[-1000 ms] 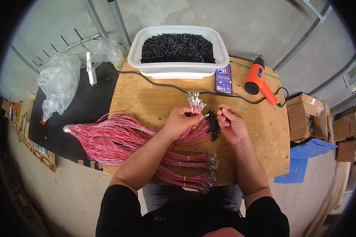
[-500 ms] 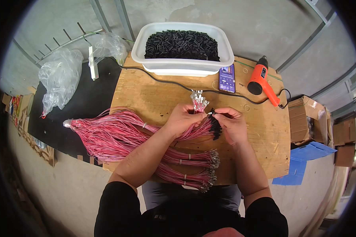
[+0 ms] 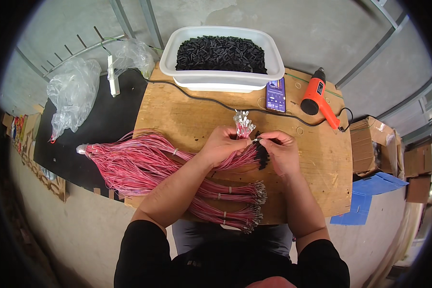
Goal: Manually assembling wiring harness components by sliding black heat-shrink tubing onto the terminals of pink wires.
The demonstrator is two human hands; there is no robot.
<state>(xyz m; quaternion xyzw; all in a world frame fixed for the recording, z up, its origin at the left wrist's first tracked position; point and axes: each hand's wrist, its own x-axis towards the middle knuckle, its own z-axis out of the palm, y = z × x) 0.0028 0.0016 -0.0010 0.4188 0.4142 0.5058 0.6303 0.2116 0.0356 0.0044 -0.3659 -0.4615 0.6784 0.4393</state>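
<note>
My left hand [image 3: 222, 145] is closed round a bunch of pink-red wires, whose bare metal terminals [image 3: 244, 124] stick up above the fist. From under that hand, more wires of the bunch fan to the right and end in small black sleeves [image 3: 262, 157]. My right hand [image 3: 282, 151] pinches thumb and fingers together just beside the left thumb. A single pale wire end [image 3: 256, 139] shows between the two hands; what exactly the right fingertips grip is too small to tell. The long bundle of pink-red wires [image 3: 125, 165] stretches left across the table.
Two tied wire bunches [image 3: 233, 192] lie near the table's front edge. Behind stands a white tub [image 3: 223, 80] of loose black sleeves. A phone [image 3: 275, 96], an orange heat gun [image 3: 317, 96] and a black cord [image 3: 201, 99] are at the back right. Cardboard boxes [image 3: 365, 151] stand beyond the right edge.
The upright terminals and the pale wire end have shifted slightly to the right. Both hands stay close together in nearly the same place.
</note>
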